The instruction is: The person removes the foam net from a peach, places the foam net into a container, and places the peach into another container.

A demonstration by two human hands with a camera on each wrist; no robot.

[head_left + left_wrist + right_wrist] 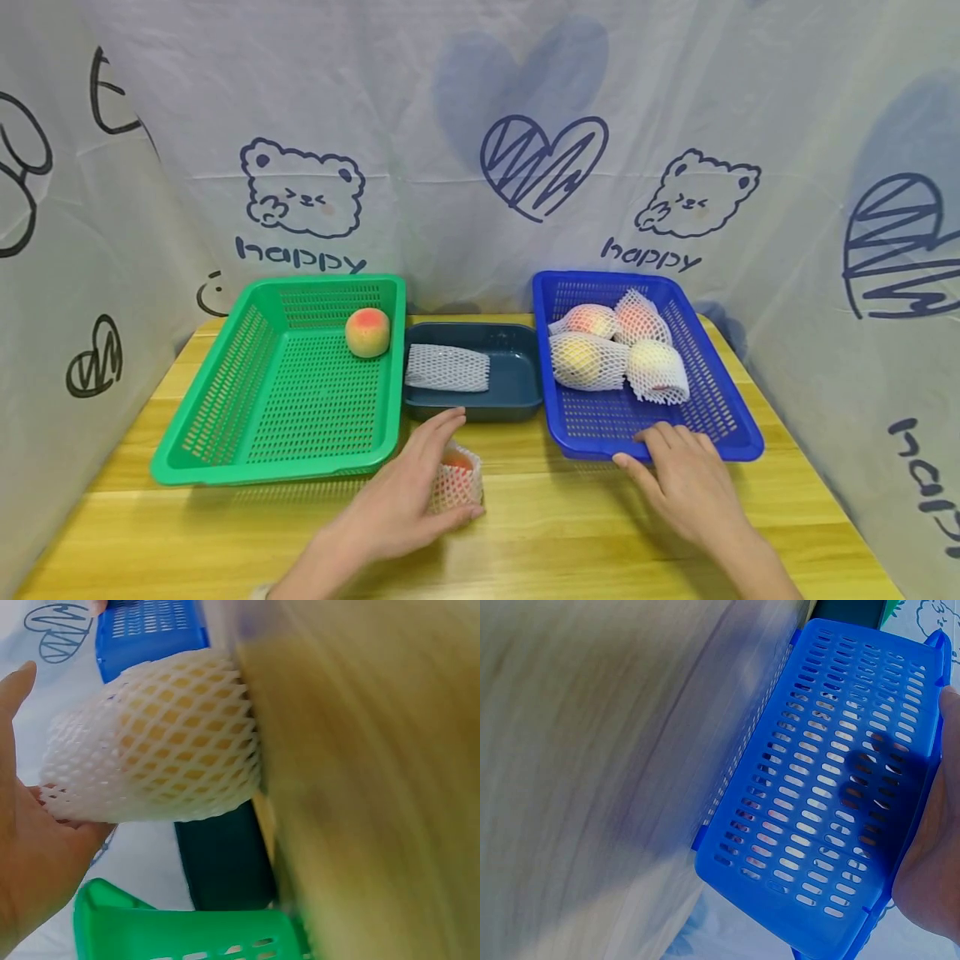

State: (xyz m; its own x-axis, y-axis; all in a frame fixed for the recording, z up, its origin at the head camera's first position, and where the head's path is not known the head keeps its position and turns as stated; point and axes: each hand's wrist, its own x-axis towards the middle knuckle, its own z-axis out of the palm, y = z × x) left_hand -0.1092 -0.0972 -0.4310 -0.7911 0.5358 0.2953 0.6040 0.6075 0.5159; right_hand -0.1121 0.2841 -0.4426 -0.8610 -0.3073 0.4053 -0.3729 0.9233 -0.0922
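Note:
On the wooden table, my left hand is around a peach in a white foam net. Its fingers reach past the far side and its thumb lies along the near side. The left wrist view shows the netted peach large, with a gap below one raised fingertip. My right hand rests on the front rim of the blue basket, fingers draped over it. In the right wrist view, that hand lies along the rim above the slotted basket wall.
A green basket on the left holds one bare peach. Between the baskets sits a dark tray with a flat empty foam net. Several netted fruits lie in the blue basket. A printed cloth hangs behind.

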